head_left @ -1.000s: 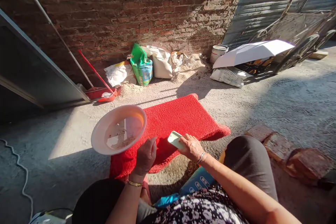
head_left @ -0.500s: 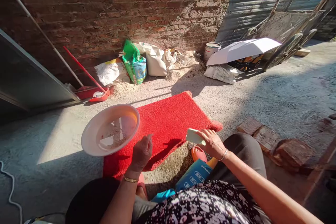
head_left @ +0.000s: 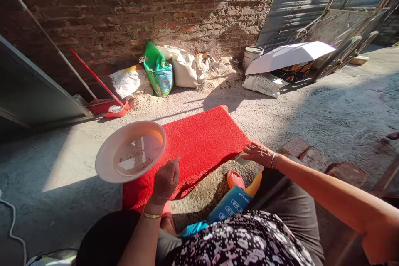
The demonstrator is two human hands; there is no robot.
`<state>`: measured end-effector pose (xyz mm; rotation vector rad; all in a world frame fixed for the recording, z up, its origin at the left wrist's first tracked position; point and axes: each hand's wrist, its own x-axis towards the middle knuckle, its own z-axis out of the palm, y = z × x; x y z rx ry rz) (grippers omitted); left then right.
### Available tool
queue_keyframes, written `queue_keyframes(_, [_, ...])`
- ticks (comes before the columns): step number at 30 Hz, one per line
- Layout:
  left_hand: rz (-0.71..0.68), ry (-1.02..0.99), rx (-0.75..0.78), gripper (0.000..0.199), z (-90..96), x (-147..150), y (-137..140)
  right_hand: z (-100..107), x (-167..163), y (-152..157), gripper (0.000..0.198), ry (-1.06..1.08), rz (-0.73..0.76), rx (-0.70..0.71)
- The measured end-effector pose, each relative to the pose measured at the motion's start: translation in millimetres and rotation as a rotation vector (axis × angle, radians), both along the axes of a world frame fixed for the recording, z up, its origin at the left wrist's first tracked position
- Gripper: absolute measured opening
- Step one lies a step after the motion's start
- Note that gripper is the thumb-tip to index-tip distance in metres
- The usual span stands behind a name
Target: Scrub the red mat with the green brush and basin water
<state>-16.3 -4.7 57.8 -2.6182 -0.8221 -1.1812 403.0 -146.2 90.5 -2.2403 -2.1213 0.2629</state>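
A red shaggy mat (head_left: 199, 137) lies in front of me, its near edge lifted a little off the wet ground. Over its near left part is my left hand (head_left: 165, 181), closed in a fist; whatever it may grip is hidden. My right hand (head_left: 259, 154) is at the mat's right corner, palm down. Under its fingers shows part of a pale green block (head_left: 240, 159), like a bar of soap, mostly covered by the hand. A pale pink basin (head_left: 107, 160) with water and bits in it rests tilted on the mat's left side.
Sacks, among them a green one (head_left: 158, 75), lean on the brick wall (head_left: 102, 12). A red dustpan (head_left: 120, 111) stands at left. On the right are a white umbrella (head_left: 289, 56), a bucket (head_left: 252, 56) and loose bricks (head_left: 296, 146). A pink slipper (head_left: 235, 179) is by the mat.
My right hand has moved right and outward to the mat's corner, and the pale green block, plainly seen in it before, is now mostly covered. My left hand has hardly moved.
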Motion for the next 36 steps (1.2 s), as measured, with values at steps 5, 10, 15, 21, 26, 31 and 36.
queue_keyframes(5, [0.034, -0.023, 0.004, 0.028, 11.1, -17.0, -4.3, 22.4, 35.9, -16.8, 0.044, -0.225, 0.035, -0.23])
queue_keyframes(10, [0.096, -0.11, 0.017, 0.027, 17.5, -34.2, -2.3, 24.2, -64.3, 31.5, 0.044, -0.032, 0.004, -0.077])
queue_keyframes(15, [0.106, -0.122, 0.006, 0.027, 16.1, -31.4, 1.8, 9.0, -220.1, 108.3, 0.051, 0.15, 0.017, -0.073])
queue_keyframes(21, [0.075, -0.082, 0.036, 0.028, 11.7, -24.2, 2.1, -8.8, -216.6, 134.7, 0.051, 0.123, 0.033, -0.037])
queue_keyframes(26, [0.062, -0.066, 0.03, 0.028, 9.4, -25.7, -1.5, -5.4, -64.3, 84.4, 0.05, 0.019, -0.5, -0.042])
queue_keyframes(31, [0.09, -0.043, 0.043, 0.024, 14.2, -31.0, -2.0, 11.0, 12.7, 47.7, 0.048, -0.059, -0.855, -0.09])
queue_keyframes(36, [0.098, -0.066, 0.056, 0.023, 17.8, -27.6, -1.5, 10.3, -97.0, 88.4, 0.049, 0.077, -0.502, -0.001])
